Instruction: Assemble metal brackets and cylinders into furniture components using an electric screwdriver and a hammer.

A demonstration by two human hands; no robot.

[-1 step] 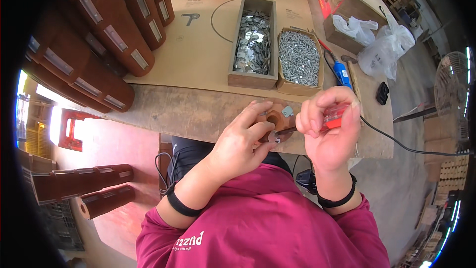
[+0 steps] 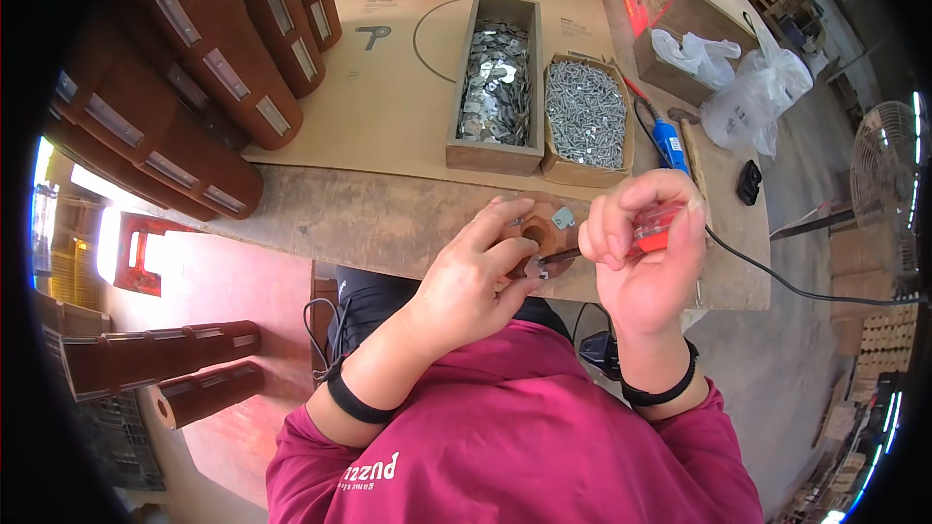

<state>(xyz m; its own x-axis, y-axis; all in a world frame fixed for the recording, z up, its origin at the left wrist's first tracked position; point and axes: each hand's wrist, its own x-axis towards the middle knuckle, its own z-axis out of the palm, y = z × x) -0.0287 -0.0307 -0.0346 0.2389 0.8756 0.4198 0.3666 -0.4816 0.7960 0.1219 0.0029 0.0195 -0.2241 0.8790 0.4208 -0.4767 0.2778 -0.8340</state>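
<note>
So the brown block (image 2: 527, 210) is right at the near edge of the bench (image 2: 359, 218), hole facing up, just in front of the person. Left hand (image 2: 466, 267) has its fingers bent around it, gripping it, with the thumb down by the near side. Right hand (image 2: 646, 247) is closed around the red handle of a screwdriver (image 2: 657, 233), shaft pointing left toward the small near plate (image 2: 541, 271). Can't tell if the tip is actually seated in a screw, fingers are kinda in the way. Progress-wise, I'd call it partway: the far plate (image 2: 562, 218) sits on the block with nobody touching it, so that one looks placed, though I can't make out if it's fastened. The near one looks like the bit being worked on, so not finished IMO. Loads of spare plates (image 2: 490, 87) in the wooden box and plenty of screws (image 2: 585, 112) in the carton beside it. The brown rollers (image 2: 204, 68) stacked at left already have metal strips on.
</note>
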